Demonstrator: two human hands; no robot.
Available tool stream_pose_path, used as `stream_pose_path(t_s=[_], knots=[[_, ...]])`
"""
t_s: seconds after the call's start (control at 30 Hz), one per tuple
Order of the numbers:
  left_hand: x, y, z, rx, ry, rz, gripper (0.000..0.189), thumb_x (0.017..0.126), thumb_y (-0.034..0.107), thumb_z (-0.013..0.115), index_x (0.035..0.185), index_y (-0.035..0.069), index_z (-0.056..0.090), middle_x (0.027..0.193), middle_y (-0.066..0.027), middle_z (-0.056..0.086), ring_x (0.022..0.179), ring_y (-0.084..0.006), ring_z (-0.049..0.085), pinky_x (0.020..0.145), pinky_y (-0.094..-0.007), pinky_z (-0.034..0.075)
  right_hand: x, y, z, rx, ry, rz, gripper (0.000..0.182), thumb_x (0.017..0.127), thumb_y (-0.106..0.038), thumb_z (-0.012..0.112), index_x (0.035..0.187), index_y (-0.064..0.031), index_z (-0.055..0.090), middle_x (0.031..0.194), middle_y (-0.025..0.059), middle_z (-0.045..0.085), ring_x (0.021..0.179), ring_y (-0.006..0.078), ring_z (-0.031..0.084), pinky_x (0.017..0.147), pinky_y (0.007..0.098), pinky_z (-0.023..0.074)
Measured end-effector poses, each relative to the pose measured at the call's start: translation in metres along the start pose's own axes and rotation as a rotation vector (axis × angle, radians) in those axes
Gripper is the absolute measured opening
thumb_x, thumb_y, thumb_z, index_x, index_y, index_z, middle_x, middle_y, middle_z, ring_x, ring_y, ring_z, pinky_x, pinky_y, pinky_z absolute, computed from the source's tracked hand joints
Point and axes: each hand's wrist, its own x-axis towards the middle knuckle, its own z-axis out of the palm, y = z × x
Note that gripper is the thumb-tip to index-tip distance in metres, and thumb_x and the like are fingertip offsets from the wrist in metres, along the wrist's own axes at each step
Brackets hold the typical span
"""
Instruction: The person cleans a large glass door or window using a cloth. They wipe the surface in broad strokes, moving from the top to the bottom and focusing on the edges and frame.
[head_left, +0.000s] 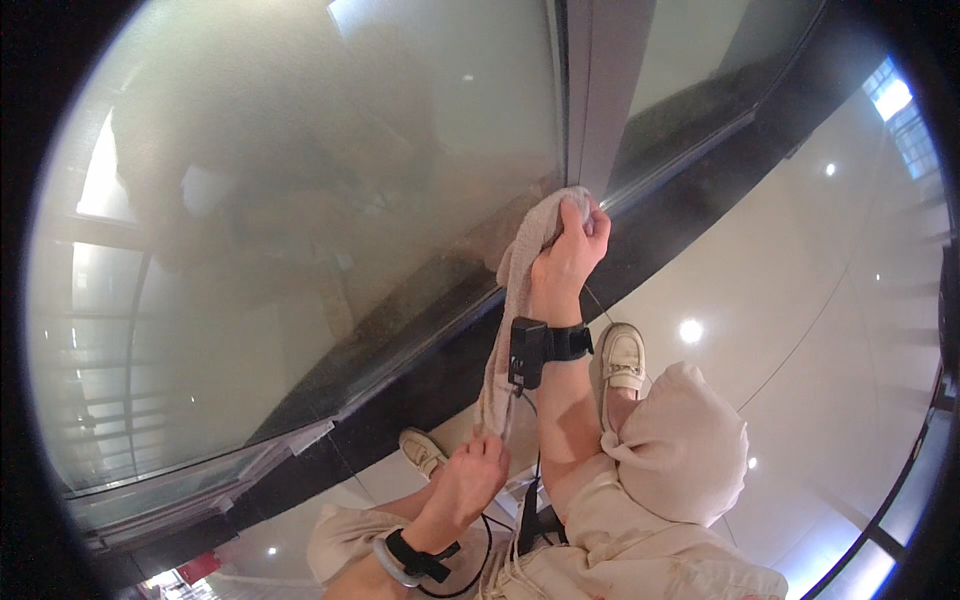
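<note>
My right hand (571, 244) presses one end of a pinkish-beige cloth (529, 238) against the foot of a metal upright (598, 97), where it meets the bottom edge of a large glass pane (300, 225). From there the cloth hangs in a long strip towards me, passing beside my right wrist. The lower end of the cloth is pinched in the fingers of my left hand (472, 472). A black device (528, 352) is strapped to my right wrist; a black band and a light ring-shaped bracelet (397, 561) are on my left wrist.
A dark base ledge (637, 247) runs diagonally under the glass. The glossy tiled floor (787, 300) reflects ceiling lights. My two beige loafers stand on the floor near the ledge. A black cable (489, 555) loops by my lap. A red object (199, 568) lies at the lower left.
</note>
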Motion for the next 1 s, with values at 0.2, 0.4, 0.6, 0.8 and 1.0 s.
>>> stream_pose_path(t_s=[0.2,0.4,0.6,0.8,1.0], knots=[[0.003,0.002,-0.008,0.067,-0.011,0.031,0.02,0.081,0.013,0.055,0.098,0.002,0.059,0.094,-0.0119,0.052,0.093,-0.0273,0.058,0.074,-0.0346,0.051,0.024,0.008,-0.017,-0.12,0.03,0.108,0.023,0.083,-0.002,0.067,0.098,-0.0043,0.049,0.088,0.0026,0.054,0.077,0.0128,0.053,0.068,0.028,0.0469],[0.009,0.003,-0.012,0.152,-0.114,0.068,0.024,0.08,0.012,0.057,0.101,0.001,0.06,0.1,-0.0124,0.055,0.096,-0.0255,0.059,0.078,-0.0316,0.051,0.036,0.013,-0.025,-0.15,0.048,0.186,0.02,0.085,-0.006,0.068,0.094,-0.0035,0.05,0.084,0.0041,0.057,0.072,0.0143,0.056,0.063,0.0298,0.0497],[0.009,0.004,-0.013,0.17,-0.046,0.085,0.028,0.076,0.009,0.059,0.102,-0.001,0.059,0.097,-0.0113,0.055,0.094,-0.0248,0.058,0.077,-0.0327,0.051,0.016,-0.009,-0.008,-0.06,-0.034,0.323,0.019,0.088,-0.008,0.066,0.1,-0.0001,0.054,0.089,0.0105,0.062,0.076,0.0228,0.063,0.063,0.0364,0.0556],[0.009,0.002,-0.007,0.109,-0.114,0.068,0.029,0.077,0.01,0.059,0.104,-0.001,0.058,0.099,-0.011,0.055,0.094,-0.025,0.059,0.076,-0.033,0.051,0.031,0.015,-0.039,-0.318,-0.006,0.249,0.016,0.088,-0.009,0.064,0.1,-0.0007,0.056,0.092,0.0107,0.063,0.082,0.0254,0.063,0.069,0.041,0.0548],[0.008,0.005,-0.021,0.147,-0.202,0.071,0.029,0.077,0.011,0.06,0.104,0.0,0.057,0.098,-0.0107,0.054,0.096,-0.0261,0.058,0.075,-0.0335,0.051,0.016,-0.002,-0.017,0.013,0.024,0.457,0.014,0.089,-0.01,0.064,0.096,-0.0008,0.055,0.09,0.0133,0.062,0.075,0.026,0.063,0.059,0.0404,0.0546]])
